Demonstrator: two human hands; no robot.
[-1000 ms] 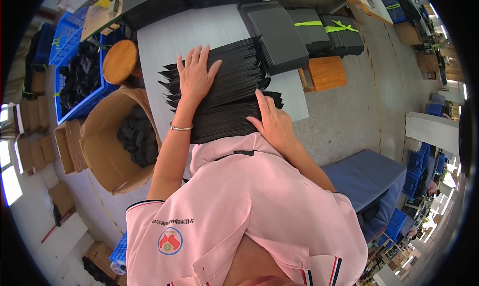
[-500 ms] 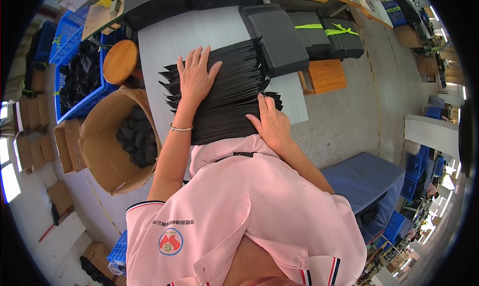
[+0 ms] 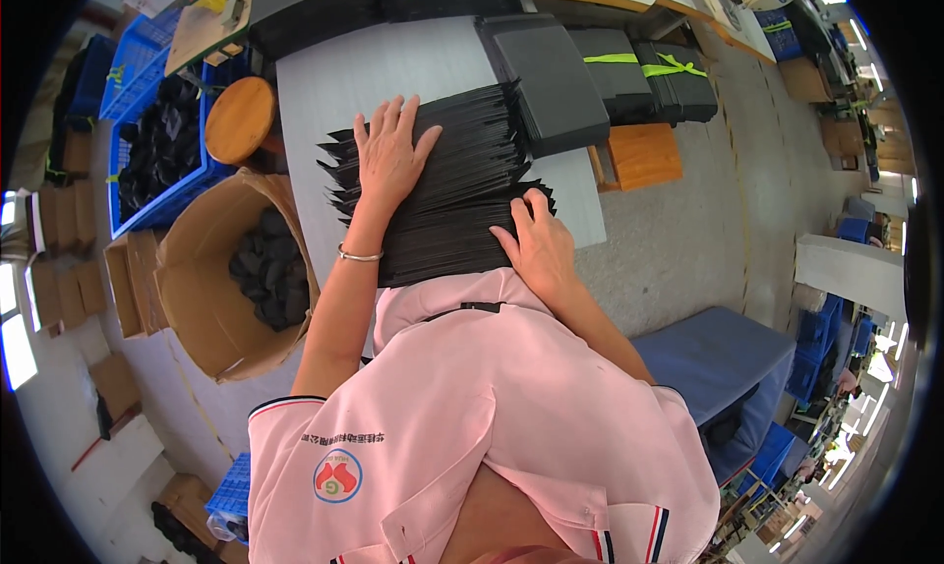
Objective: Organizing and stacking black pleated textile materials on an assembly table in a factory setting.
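Observation:
A thick row of thin black sheets (image 3: 462, 141) lies fanned out on the light grey tabletop (image 3: 324, 82), its near end against my waist. My left hand (image 3: 395, 153) rests on the left part of the fan, palm down with fingers spread and a silver bangle on the wrist. At the right edge of the row is my right hand (image 3: 541, 239), its fingers bent and apart, fingertips touching the sheet ends. Neither hand grips a sheet that I can make out. Beyond the fan, to the right, lies a neat black stack (image 3: 551, 82).
Black bundles tied with yellow-green strips (image 3: 615, 72) sit past the stack, above a wooden stool (image 3: 644, 156). On the left stand a cardboard box (image 3: 197, 298) with black pieces, a round wooden stool (image 3: 241, 119) and a blue crate (image 3: 162, 210). A blue-covered bench (image 3: 708, 353) is at right.
The fingers of my right hand have bent a little more at the sheet ends. My left hand stays spread on the fan. The whole view has shifted slightly.

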